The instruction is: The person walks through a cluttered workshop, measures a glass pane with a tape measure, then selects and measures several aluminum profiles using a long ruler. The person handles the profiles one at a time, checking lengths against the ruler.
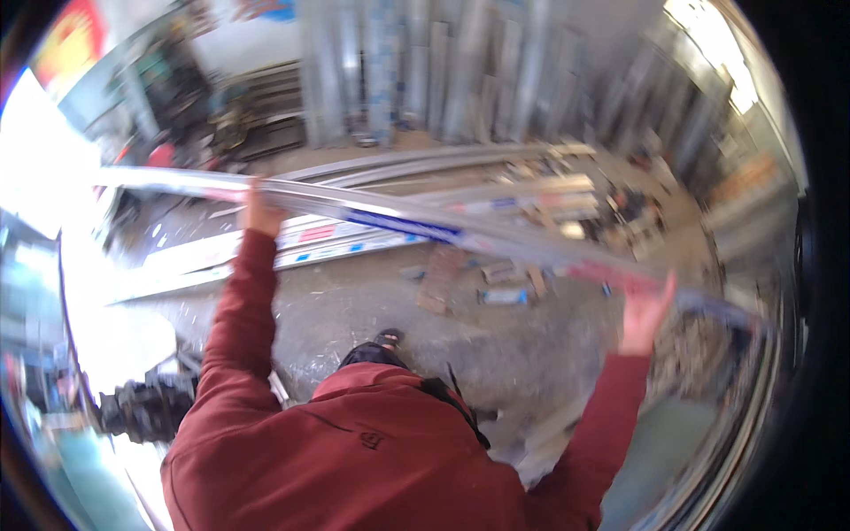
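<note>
A long silvery metal profile (522, 245), with a blue printed strip along part of it, stretches across the view in front of me. It slants from the far left down to the nearer right. My left hand (260, 212) is closed round it left of the middle. Toward its right end, my right hand (647, 311) grips it with the thumb pointing up and the other fingers partly hidden. Motion blurs the profile and both hands, so I cannot tell whether it is one piece or two lying together.
More long profiles (354, 244) lie on the floor beyond my feet. Tall metal lengths (434, 75) lean against the back wall. Offcuts and small boxes (503, 296) litter the floor. A dark machine part (152, 405) stands at left, and long pieces line the right edge.
</note>
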Demonstrator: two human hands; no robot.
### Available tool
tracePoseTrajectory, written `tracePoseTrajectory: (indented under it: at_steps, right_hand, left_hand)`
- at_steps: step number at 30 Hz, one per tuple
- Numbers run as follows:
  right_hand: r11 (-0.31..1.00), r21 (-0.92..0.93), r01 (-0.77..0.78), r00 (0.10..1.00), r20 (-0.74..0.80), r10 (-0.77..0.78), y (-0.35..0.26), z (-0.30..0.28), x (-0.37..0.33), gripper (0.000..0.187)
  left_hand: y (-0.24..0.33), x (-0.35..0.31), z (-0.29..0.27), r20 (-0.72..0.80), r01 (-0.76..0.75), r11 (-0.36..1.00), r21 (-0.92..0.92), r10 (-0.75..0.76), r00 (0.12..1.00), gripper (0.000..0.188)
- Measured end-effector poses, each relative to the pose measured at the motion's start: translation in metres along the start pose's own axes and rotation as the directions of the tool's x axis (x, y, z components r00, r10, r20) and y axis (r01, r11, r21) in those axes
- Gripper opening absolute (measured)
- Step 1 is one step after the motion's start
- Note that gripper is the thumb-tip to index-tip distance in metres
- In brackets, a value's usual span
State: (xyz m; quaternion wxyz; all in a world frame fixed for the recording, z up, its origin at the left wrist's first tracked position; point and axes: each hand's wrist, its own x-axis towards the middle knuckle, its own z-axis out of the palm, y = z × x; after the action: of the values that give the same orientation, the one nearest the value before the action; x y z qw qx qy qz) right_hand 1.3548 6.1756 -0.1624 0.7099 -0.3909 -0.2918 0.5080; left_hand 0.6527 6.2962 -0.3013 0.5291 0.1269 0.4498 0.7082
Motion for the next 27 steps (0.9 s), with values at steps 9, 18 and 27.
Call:
tracePoseTrajectory:
  at_steps: [9, 18, 27]
  right_hand:
    - [0.981, -0.174, 0.091, 0.853, -0.495, -0.167, 0.065, -0.123, 0.059, 0.066]
    - [0.963, -0.213, -0.163, 0.839, -0.544, 0.022, 0.066, -0.306, 0.135, 0.068]
    - [0.888, -0.237, -0.395, 0.594, -0.803, 0.050, 0.214, -0.365, 0.212, 0.033]
  left_hand:
    - [-0.202, -0.065, 0.052, -0.518, 0.196, 0.978, 0.076, -0.129, 0.845, 0.027]
    - [-0.366, -0.133, 0.099, -0.798, 0.301, 0.928, 0.218, -0.007, 0.602, 0.026]
    - [-0.558, -0.125, -0.048, -0.466, 0.692, 0.673, -0.260, -0.716, 0.521, 0.036]
